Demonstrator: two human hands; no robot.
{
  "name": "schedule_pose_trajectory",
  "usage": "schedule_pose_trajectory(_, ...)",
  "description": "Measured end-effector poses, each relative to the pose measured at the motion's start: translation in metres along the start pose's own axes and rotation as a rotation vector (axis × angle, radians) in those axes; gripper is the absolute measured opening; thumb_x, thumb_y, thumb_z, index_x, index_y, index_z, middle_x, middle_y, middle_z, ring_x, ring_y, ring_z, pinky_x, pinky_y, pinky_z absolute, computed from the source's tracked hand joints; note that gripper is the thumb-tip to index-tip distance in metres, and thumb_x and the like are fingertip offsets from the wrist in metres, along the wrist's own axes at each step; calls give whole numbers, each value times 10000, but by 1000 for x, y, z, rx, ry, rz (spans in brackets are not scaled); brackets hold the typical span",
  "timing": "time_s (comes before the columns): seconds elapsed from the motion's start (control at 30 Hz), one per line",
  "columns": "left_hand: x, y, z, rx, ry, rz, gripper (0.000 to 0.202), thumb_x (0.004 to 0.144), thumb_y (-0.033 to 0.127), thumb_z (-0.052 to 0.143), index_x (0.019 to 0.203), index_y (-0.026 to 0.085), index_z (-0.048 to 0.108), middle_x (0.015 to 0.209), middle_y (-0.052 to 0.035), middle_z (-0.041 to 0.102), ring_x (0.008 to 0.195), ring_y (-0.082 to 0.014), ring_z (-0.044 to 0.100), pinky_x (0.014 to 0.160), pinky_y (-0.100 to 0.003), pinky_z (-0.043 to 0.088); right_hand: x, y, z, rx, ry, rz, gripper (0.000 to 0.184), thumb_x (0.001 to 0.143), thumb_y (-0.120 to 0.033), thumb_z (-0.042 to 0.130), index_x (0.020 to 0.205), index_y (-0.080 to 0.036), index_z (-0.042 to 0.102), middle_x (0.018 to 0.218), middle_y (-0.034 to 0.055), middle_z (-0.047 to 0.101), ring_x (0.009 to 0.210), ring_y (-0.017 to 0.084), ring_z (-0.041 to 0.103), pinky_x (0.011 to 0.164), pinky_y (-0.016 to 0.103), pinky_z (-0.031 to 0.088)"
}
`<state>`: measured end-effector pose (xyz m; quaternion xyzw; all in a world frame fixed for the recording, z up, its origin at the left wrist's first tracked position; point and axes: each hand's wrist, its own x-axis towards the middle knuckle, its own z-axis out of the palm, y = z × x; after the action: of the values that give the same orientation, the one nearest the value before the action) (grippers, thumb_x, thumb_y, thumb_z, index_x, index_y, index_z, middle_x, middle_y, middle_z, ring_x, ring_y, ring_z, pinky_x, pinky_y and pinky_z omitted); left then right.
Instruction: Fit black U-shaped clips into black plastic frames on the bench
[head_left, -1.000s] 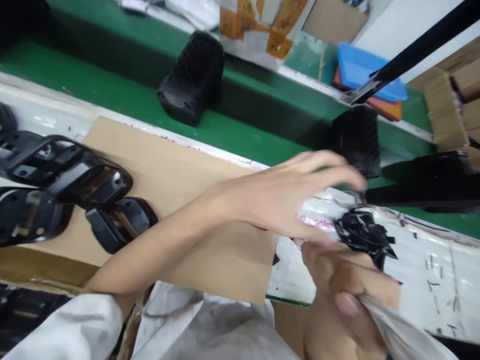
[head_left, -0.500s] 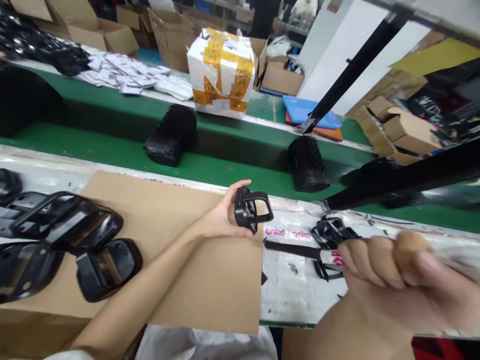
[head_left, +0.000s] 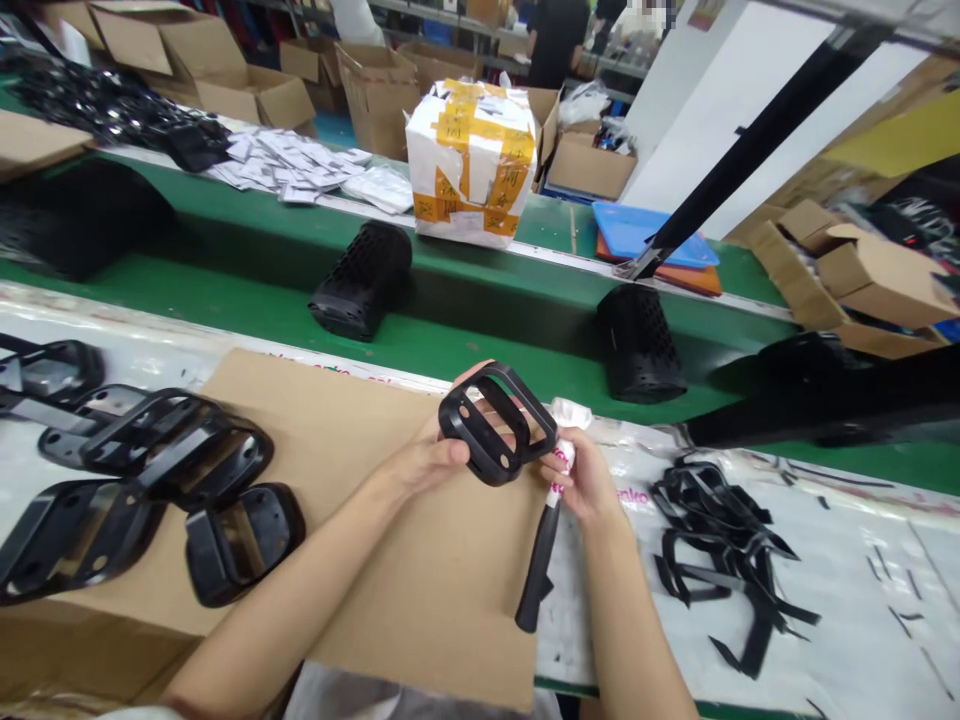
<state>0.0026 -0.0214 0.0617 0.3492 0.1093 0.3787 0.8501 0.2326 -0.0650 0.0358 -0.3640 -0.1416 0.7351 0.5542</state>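
Black plastic frame [head_left: 459,428] is sitting in your left hand [head_left: 420,465]; you're holding it up over the cardboard sheet [head_left: 427,600], its long axis running low-left to up-right, fingers curling behind it, thumb pressing on the lower bar. Your right hand [head_left: 583,482] is nearer the frame's right corner, just beside it, can't tell if touching. Its fingers [head_left: 574,470] are closing narrow round a slim tool [head_left: 541,560], white grip w/ pink marks, blk shank pointing down toward you & slightly left, away from the frame. Blk scrap strips [head_left: 720,560] are lying on the white plastic sheet [head_left: 847,590] to your right, more blk frames [head_left: 206,545] on the cardboard to your left. Pink print on the sheet is reading approx "nko", the tool's marks are too small to read, and the yellow tape on the taped parcel [head_left: 471,165] is showing dark characters, illegible from here.
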Motion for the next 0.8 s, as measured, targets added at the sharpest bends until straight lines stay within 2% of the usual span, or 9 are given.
schedule_pose_trajectory(0.13, 2, 0, 1, -5, 41, -26, 1165, 682, 556, 981, 1657, 310, 392, 1537, -189, 626, 1455, -441, 571, 1240, -649, 385, 5, 15, -7, 25, 13, 2, 200, 770, -201, 763, 844, -209, 578, 638, -79, 522, 399, 36, 264, 298, 125, 283)
schedule_pose_trajectory(0.3, 2, -9, -6, -38, 115, -43, 1128, 693, 550, 981, 1642, 295, 428, 1463, -168, 691, 1413, -407, 620, 1234, -594, 418, 7, 19, -8, 40, 24, -12, 219, 791, -214, 774, 876, -219, 572, 640, -80, 524, 409, 47, 293, 339, 140, 333)
schedule_pose_trajectory(0.5, 4, -11, -11, -82, 135, -42, 1085, 746, 576, 941, 1649, 288, 414, 1398, -159, 735, 1393, -393, 641, 1245, -598, 401, 6, 20, -6, 23, 31, -5, 254, 800, -234, 786, 877, -227, 543, 643, -78, 519, 422, 60, 315, 354, 160, 341)
schedule_pose_trajectory(0.67, 5, -7, -6, -125, 139, -33, 1081, 732, 607, 937, 1636, 299, 430, 1402, -157, 734, 1387, -400, 646, 1250, -612, 387, 5, 21, -6, 15, 31, -3, 246, 819, -235, 768, 876, -235, 528, 635, -79, 510, 426, 69, 312, 358, 168, 331)
schedule_pose_trajectory(0.8, 4, -10, -11, -100, 145, -24, 1065, 724, 578, 951, 1623, 307, 449, 1392, -147, 739, 1389, -391, 646, 1249, -603, 395, 5, 20, -5, 16, 31, 0, 237, 818, -231, 766, 878, -233, 536, 628, -78, 509, 421, 67, 312, 360, 168, 330)
